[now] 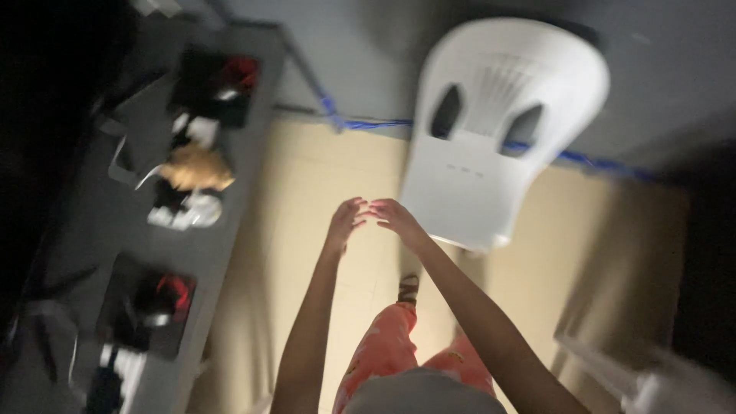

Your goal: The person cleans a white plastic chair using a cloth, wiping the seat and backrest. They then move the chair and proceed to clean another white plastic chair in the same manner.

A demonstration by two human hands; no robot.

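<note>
Looking down, I log both bare hands raised ahead of me with the white plastic chair (491, 130) just beyond them; the frame is motion-blurred

Chair, position: on the pale tiled floor (322, 184) near the grey wall (368, 46), seat edge just beside my right hand (399, 218); whether they touch I cannot tell

Chair, handling (my judgement): moulded one-piece plastic, so probably light for its bulk, stiff with some flex in the back, smooth and a little slippery, not fragile

Chair, where to take hold (judgement): the front rim of the seat nearest me, or the two dark openings in the backrest, which would give the fingers an edge to hook

Chair, look: white, rounded back with two oval cut-outs and faint ribbing between them, flat seat, legs hidden under it from this angle

Left hand (343, 222): empty, fingers loosely curled and close together, tips nearly meeting the right hand's

Right hand: empty, fingers extended and slightly apart, clamped on nothing

Surroundings: grey bench (100, 230) along my left with dark trays carrying red, black and white items and a tan object, too blurred to identify; blue cable (368, 123) running along the foot of the wall behind the chair; orange patterned trousers (383, 349) and one foot below my arms

Lighting: dim, dark at the edges of the view
</note>
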